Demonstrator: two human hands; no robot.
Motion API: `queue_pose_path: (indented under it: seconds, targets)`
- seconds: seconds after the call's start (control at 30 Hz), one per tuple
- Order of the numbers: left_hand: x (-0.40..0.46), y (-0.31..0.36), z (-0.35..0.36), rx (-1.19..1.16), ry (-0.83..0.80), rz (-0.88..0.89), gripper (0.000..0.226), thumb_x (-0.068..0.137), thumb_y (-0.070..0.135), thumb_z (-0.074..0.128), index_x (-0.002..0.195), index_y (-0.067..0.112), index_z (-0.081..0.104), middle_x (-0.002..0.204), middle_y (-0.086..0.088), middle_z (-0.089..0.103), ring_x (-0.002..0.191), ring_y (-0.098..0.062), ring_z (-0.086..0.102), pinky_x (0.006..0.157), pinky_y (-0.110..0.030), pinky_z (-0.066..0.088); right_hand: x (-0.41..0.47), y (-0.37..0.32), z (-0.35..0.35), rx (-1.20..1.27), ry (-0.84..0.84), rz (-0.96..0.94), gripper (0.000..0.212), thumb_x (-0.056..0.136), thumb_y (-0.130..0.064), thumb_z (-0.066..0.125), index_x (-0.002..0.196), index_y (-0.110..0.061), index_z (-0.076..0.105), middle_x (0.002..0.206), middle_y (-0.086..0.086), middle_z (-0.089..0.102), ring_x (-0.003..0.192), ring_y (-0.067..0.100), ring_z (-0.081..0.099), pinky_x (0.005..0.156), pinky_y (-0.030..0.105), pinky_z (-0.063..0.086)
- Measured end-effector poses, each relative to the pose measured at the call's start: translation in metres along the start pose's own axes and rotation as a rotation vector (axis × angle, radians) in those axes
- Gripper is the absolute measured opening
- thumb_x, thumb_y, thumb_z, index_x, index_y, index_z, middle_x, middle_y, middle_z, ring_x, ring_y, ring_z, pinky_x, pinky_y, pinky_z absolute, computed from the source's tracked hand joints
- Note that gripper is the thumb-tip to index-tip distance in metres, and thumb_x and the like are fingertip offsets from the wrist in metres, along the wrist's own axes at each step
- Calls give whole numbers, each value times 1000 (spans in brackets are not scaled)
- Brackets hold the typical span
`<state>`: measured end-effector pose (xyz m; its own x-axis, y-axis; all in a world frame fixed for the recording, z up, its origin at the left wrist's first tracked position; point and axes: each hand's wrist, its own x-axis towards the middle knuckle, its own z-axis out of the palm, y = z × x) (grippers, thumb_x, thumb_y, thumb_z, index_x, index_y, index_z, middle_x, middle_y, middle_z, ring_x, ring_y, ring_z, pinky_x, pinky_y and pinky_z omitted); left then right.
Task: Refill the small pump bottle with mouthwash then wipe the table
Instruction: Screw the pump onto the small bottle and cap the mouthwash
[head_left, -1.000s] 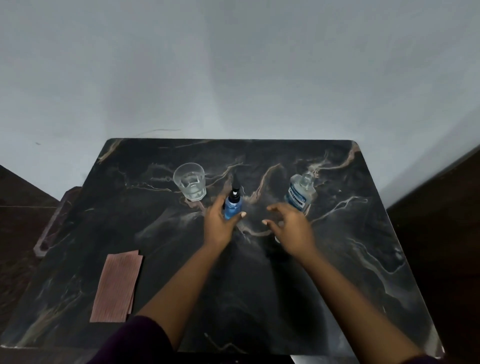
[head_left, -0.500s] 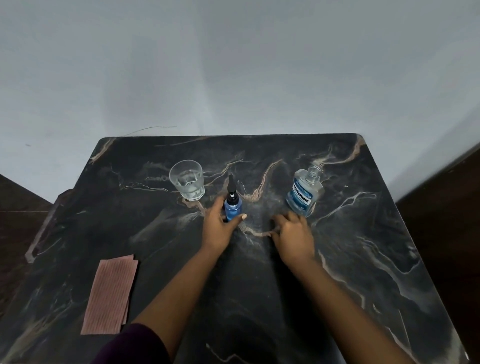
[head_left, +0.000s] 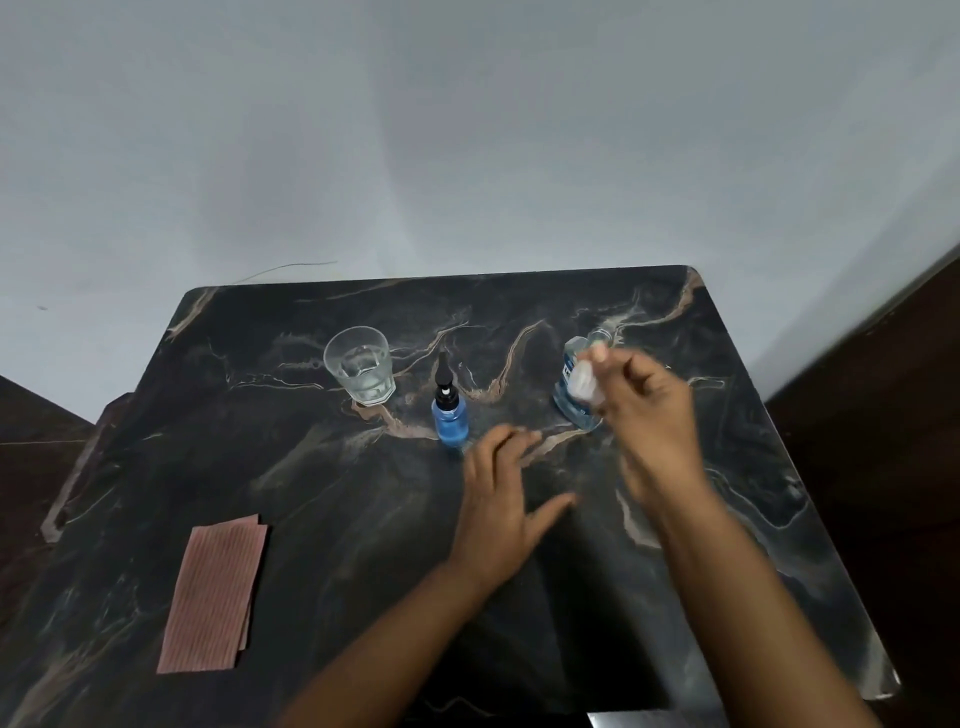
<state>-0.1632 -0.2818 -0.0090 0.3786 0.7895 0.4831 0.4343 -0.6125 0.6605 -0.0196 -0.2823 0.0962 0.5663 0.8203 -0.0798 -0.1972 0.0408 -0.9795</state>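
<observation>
The small blue pump bottle (head_left: 450, 422) with its black pump top stands upright mid-table. My left hand (head_left: 501, 512) hovers just near and right of it, fingers spread, holding nothing. The mouthwash bottle (head_left: 570, 402), with a clear neck and blue liquid, stands to the right, partly hidden behind my right hand (head_left: 652, 415). That hand is raised and pinches a small whitish cap (head_left: 587, 385), which is blurred, in front of the bottle. A folded reddish cloth (head_left: 214, 592) lies at the table's near left.
A clear glass (head_left: 361, 366) with some water stands left of the pump bottle. The dark marble table (head_left: 322, 493) meets a white wall at the back. Its right edge borders a dark wooden floor.
My left hand has let go of the pump bottle and drawn back to the right. My right hand rose from the table with the whitish cap, up in front of the mouthwash bottle.
</observation>
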Motion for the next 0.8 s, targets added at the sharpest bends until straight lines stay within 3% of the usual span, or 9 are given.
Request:
queue_pose_path:
  seconds: [0.1,0.17,0.23,0.33,0.43,0.53,0.6,0.8]
  targets:
    - [46,17,12,-143,-99,-97,95,68,37,87,144,15,34,145,-6,25,139,-19,29,119,-31,27,21,-39,-11,141,10,22,24,72,-41,71,77,-18,70,79,-3,70,80,12,66,74,28,58]
    - [77,25,20,-215,-170,-200,117,63,41,89,152,23,16,155,-5,11,147,-21,15,119,-30,16,37,-49,-19,120,19,-1,26,84,-37,64,92,-14,70,87,-3,72,87,14,65,73,25,56]
    - [101,25,28,-230,-247,-260,130,59,47,89,153,36,-1,160,4,-3,151,-22,2,120,-41,14,49,-50,-23,52,-5,-33,27,96,-32,53,100,-11,69,97,1,70,92,18,61,72,23,54]
    - [120,15,39,-174,-354,-305,138,56,51,89,149,46,-13,163,3,-13,152,-25,-8,120,-58,15,61,-42,-22,-1,-17,-80,20,95,-29,55,90,-13,65,91,0,64,90,21,57,70,22,53]
    - [122,4,48,-147,-393,-323,138,56,52,89,150,41,-11,164,-3,-7,152,-25,-6,120,-58,17,71,-26,-18,-69,-9,-157,9,88,-20,68,86,-14,61,85,0,63,83,21,60,67,24,52]
    - [118,-2,57,-134,-355,-285,134,57,49,90,154,26,0,162,-7,9,150,-24,11,120,-50,24,80,-9,-21,-333,-1,-300,19,77,-20,79,86,-18,62,96,16,65,87,30,65,74,39,56]
    - [116,-5,62,-159,-300,-280,129,59,46,90,153,20,7,159,-6,17,147,-22,19,120,-43,28,83,-1,-24,-422,6,-406,25,73,-21,84,82,-26,61,94,16,61,83,33,62,72,42,53]
    - [118,-9,73,-229,-266,-265,105,67,28,88,148,19,22,150,-2,35,139,-17,36,113,-39,39,87,14,-31,-500,-21,-527,24,72,-22,84,84,-16,64,92,6,58,78,14,57,68,24,49]
